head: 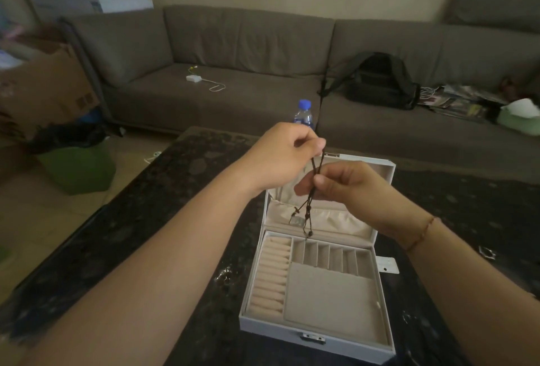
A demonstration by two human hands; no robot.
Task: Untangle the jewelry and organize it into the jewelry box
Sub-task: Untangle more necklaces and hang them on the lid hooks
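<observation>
Dark table (152,237) bears open jewelry box (317,333), bottle (304,115).

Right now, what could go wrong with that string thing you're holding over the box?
The brown cord necklace is pinched between the left hand and right hand, strands crossed. Pulling hard could tighten the knot.
Its beaded ends dangle just above the open jewelry box and might snag a divider.
More small jewelry lies on the dark table by the left forearm, easy to sweep off.

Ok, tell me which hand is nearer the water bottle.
Left. The left hand pinches the cord just in front of the water bottle; the right hand is lower, over the jewelry box.
</observation>
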